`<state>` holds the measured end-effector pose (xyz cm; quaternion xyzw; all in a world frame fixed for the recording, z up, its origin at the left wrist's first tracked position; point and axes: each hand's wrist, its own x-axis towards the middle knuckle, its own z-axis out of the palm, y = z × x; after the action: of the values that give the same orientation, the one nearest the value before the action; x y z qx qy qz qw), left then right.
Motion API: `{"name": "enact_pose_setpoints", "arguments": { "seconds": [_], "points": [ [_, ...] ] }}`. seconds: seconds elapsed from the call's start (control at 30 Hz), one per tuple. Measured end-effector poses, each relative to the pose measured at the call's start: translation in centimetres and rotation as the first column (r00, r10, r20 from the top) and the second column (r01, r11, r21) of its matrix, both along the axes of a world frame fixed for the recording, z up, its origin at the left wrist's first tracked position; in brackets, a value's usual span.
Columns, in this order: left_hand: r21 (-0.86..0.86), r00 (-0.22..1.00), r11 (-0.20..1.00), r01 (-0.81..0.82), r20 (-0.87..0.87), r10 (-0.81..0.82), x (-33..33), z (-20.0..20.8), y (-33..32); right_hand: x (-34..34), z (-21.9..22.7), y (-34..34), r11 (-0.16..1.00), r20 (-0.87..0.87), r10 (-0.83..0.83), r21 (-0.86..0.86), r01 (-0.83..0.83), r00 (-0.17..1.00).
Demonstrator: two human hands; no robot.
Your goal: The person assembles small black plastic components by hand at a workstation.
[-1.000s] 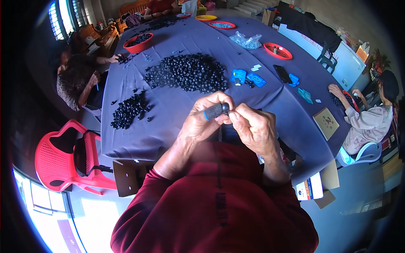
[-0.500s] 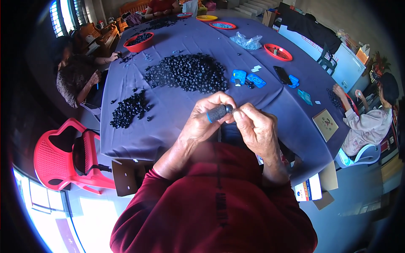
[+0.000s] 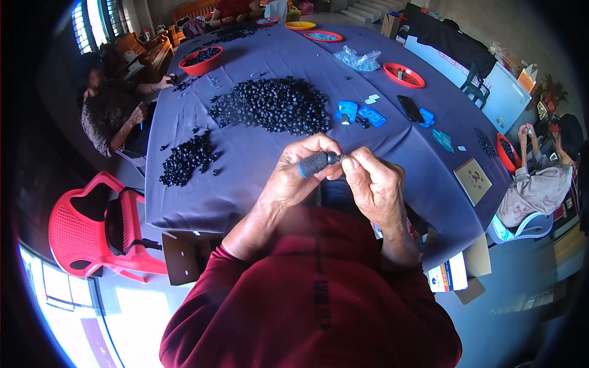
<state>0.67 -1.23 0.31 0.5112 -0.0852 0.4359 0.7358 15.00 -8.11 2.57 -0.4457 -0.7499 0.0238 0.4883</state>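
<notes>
Since one second earlier, the co-worker at the right had brought both hands together beside a red bowl, and the wearer's right hand had shifted slightly outward.

Nearest, I observed from my remote station the left hand pinching a small, rounded black piece above the near edge of the cloth-covered table. A dark sleeve with a blue rim lay along that grip, apparently worn on a digit. The right thumb and forefinger were pressed together at the piece's free end; whether they clasped some finer part I could not tell.

I judged slipping the chief hazard: the piece looked smooth, only fingertips held it, and an uneven pull from the right could have sprung it loose toward the wearer's lap. The sleeve, should it have bunched, might have dulled the left grip.

Farther out, a small heap of black parts lay left of a large heap of black parts. Their nearness made mixing a risk, I thought, if a forearm swept across. Beyond lay blue packets, a phone and a clear bag, whose loose film could have snagged a sleeve cuff.
</notes>
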Motion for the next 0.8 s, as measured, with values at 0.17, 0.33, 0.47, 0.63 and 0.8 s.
{"name": "enact_pose_setpoints", "arguments": {
  "seconds": [0.17, 0.33, 0.47, 0.63, 0.8],
  "points": [
    [-0.07, 1.0, 0.997, 0.013, -0.023, -0.014, 0.1, -0.1, 0.1, -0.3, 0.6, -0.5, 1.0, 0.066, -0.027, 0.017, 0.026, 0.997],
    [-0.029, 0.998, 0.998, -0.051, -0.03, 0.05, -0.3, 0.4, 0.1, -0.8, 0.5, -0.1, 0.999, 0.062, 0.007, 0.05, -0.011, 0.998],
    [-0.024, 0.996, 0.997, 0.07, 0.064, -0.068, -0.5, 0.4, 0.3, -0.7, 0.5, 0.0, 0.997, 0.063, 0.026, 0.073, -0.031, 0.998],
    [-0.035, 0.998, 0.998, 0.053, 0.043, -0.051, -0.7, 0.7, 0.3, -0.3, 0.4, -0.1, 0.994, 0.016, 0.088, 0.063, -0.089, 0.996],
    [0.618, 0.538, 0.563, -0.55, -0.254, 0.804, -5.9, -1.1, 7.6, 1.0, 1.3, 0.0, 0.997, -0.25, -0.066, 0.018, 0.073, 0.966]
  ]
}}
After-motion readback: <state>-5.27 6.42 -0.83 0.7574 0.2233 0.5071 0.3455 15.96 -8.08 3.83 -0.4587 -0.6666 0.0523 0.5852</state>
